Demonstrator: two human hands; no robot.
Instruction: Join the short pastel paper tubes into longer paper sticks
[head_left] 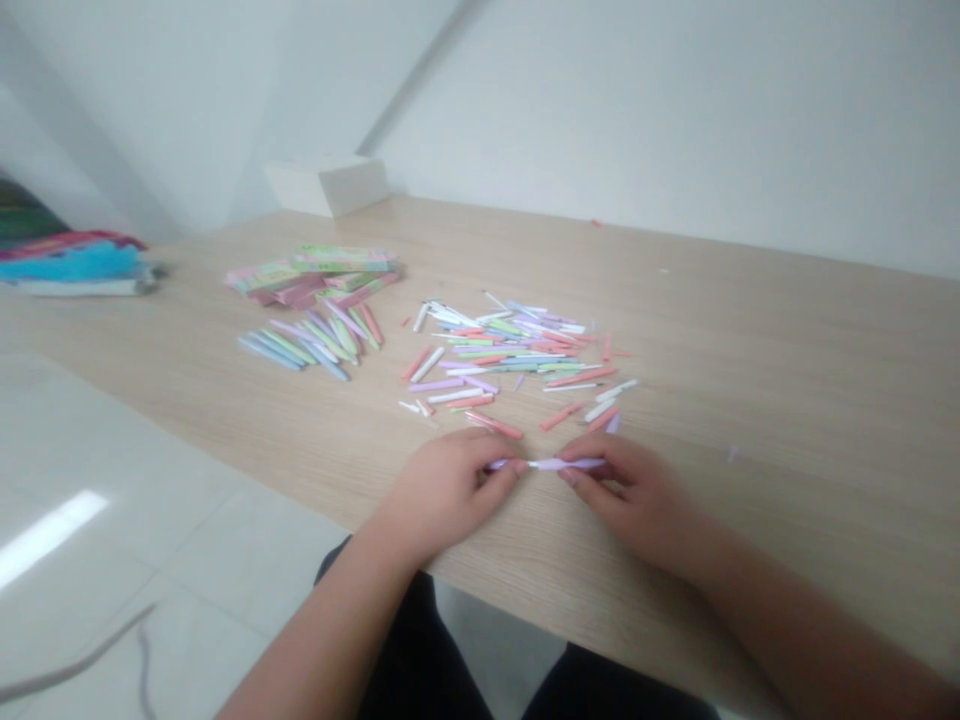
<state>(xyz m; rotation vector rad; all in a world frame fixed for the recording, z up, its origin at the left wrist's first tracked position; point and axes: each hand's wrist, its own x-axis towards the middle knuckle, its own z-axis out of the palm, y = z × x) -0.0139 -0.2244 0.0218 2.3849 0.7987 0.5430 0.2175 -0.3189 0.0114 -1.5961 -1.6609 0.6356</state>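
Observation:
My left hand (448, 482) and my right hand (622, 490) meet near the front edge of a wooden table (750, 340). Between them I pinch a thin purple pen-like stick (551, 464), the left fingers on one end, the right fingers on the other; it lies level just above the tabletop. Right behind my hands lies a loose scatter of pastel sticks and caps (510, 350) in pink, purple, green, white and blue.
A neat row of pastel sticks (311, 340) lies to the left, with a stack of flat colourful packets (322, 272) behind it. A white box (330, 182) stands at the wall. Coloured cloth (71, 262) lies at the far left. White tiled floor is on the left below the table edge.

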